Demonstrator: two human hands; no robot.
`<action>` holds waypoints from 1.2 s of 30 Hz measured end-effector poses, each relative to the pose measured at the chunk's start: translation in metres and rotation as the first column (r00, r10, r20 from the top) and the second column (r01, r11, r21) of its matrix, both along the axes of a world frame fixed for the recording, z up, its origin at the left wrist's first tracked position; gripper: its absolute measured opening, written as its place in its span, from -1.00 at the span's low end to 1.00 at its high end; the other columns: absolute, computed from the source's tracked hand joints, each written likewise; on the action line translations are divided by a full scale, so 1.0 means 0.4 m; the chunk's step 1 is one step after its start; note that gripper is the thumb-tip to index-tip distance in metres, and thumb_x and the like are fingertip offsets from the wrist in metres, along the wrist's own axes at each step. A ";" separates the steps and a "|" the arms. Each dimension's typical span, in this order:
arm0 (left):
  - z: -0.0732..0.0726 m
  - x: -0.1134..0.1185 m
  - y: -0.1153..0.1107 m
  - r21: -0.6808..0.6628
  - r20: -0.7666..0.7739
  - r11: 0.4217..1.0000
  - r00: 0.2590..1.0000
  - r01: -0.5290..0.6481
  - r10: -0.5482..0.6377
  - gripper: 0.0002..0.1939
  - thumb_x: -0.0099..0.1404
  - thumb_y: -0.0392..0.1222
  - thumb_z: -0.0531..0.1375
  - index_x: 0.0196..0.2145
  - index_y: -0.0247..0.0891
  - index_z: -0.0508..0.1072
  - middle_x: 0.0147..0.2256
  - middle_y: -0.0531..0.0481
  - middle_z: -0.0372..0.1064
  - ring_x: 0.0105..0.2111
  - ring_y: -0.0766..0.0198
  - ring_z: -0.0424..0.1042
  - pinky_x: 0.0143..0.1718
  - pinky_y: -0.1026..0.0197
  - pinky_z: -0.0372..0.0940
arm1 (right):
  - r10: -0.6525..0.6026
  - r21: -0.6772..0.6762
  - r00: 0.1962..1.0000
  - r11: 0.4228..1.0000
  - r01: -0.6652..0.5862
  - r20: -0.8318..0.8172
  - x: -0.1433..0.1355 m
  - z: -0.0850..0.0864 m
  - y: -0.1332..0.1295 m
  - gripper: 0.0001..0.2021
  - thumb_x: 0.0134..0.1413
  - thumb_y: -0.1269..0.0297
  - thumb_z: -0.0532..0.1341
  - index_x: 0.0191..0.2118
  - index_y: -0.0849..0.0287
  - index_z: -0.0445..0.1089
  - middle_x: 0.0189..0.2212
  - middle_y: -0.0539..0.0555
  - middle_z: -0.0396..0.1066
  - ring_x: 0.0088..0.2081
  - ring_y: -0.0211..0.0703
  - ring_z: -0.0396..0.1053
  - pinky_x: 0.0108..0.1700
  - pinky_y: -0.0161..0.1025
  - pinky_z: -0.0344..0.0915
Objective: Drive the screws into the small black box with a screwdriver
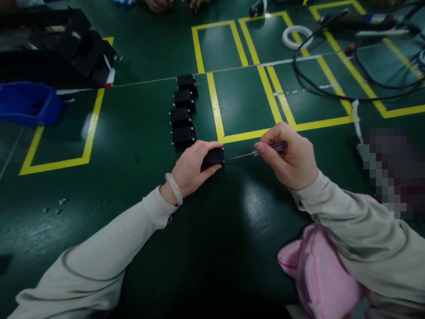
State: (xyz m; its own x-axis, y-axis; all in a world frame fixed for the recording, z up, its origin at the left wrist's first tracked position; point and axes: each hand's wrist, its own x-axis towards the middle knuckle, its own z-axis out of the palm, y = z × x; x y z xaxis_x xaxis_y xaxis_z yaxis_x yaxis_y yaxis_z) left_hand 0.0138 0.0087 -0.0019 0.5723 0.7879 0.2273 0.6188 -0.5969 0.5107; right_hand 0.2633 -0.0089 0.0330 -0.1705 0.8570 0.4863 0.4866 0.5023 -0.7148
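Note:
My left hand (194, 166) grips a small black box (213, 157) on the green table, thumb and fingers along its two sides. Small shiny screws show at the box's right end. In my right hand (292, 155) is a screwdriver (278, 146) with a clear purplish handle and a thin shaft. Its tip points left and is at or very near the right end of the box; whether it touches a screw I cannot tell. Beyond my left hand stands a row of several similar black boxes (181, 117), with shiny screws at their corners.
Loose screws (62, 202) lie at the left. A blue bin (29, 103) and black trays (76, 48) are at the far left. White tape roll (297, 37) and black cable (308, 82) lie at the upper right. Pink cloth item (323, 274) sits below my right arm. Another person's hands (159, 5) show at the top.

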 end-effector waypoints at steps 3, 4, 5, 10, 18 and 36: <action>-0.002 0.001 -0.007 0.023 -0.018 1.000 1.000 -0.010 0.010 -0.56 0.38 -0.25 0.22 0.18 -0.24 0.27 0.08 -0.16 0.38 0.09 0.06 0.41 0.12 -0.12 0.38 | 0.033 0.003 0.999 0.999 -0.033 0.019 -0.005 0.006 -0.007 -0.71 0.28 0.05 0.22 -0.41 0.08 0.29 -0.51 -0.01 0.31 -0.52 -0.29 0.21 -0.46 -0.30 0.20; -0.003 0.002 -0.009 0.031 -0.026 0.999 1.000 -0.010 0.011 -0.56 0.39 -0.26 0.21 0.18 -0.25 0.27 0.09 -0.17 0.37 0.10 0.06 0.40 0.14 -0.13 0.37 | 0.041 0.009 0.999 0.999 -0.042 0.023 -0.006 0.007 -0.009 -0.73 0.28 0.07 0.22 -0.40 0.08 0.30 -0.50 0.00 0.32 -0.51 -0.29 0.22 -0.46 -0.30 0.21; -0.002 0.003 -0.011 0.038 -0.036 0.999 0.999 -0.009 0.010 -0.57 0.39 -0.27 0.20 0.18 -0.26 0.26 0.10 -0.18 0.36 0.11 0.05 0.40 0.15 -0.13 0.37 | 0.049 0.017 0.998 0.999 -0.049 0.026 -0.007 0.007 -0.009 -0.74 0.28 0.08 0.22 -0.39 0.08 0.31 -0.50 0.00 0.33 -0.51 -0.29 0.22 -0.46 -0.30 0.21; 0.018 0.006 -0.024 0.203 -0.142 0.979 0.989 -0.009 0.038 -0.55 0.40 -0.25 0.19 0.21 -0.24 0.25 0.18 -0.24 0.28 0.20 -0.05 0.31 0.19 -0.17 0.30 | 0.069 0.041 0.997 0.997 -0.070 0.026 -0.006 0.005 -0.009 -0.76 0.26 0.11 0.26 -0.38 0.09 0.31 -0.50 -0.02 0.35 -0.52 -0.30 0.23 -0.47 -0.32 0.20; 0.075 0.033 -0.032 0.285 -0.293 0.958 0.954 0.019 0.068 -0.81 0.42 -0.19 0.18 -0.06 -0.29 0.42 -0.18 -0.12 0.41 -0.21 0.12 0.40 -0.23 0.09 0.34 | 0.073 0.088 0.996 0.993 -0.077 0.041 -0.006 0.002 -0.009 -0.85 0.24 0.29 0.25 -0.37 0.09 0.31 -0.50 -0.03 0.35 -0.53 -0.32 0.25 -0.48 -0.34 0.19; 0.156 0.112 -0.015 0.068 -0.606 0.998 0.794 0.001 0.040 -0.88 0.42 -0.28 0.10 -0.19 -0.33 0.43 -0.19 -0.15 0.40 -0.24 0.04 0.52 -0.39 0.11 0.37 | 0.003 -0.092 0.976 0.995 -0.024 -0.217 0.008 -0.017 -0.001 -0.77 0.23 0.12 0.30 -0.38 0.09 0.32 -0.60 -0.07 0.26 -0.60 -0.34 0.18 -0.56 -0.29 0.09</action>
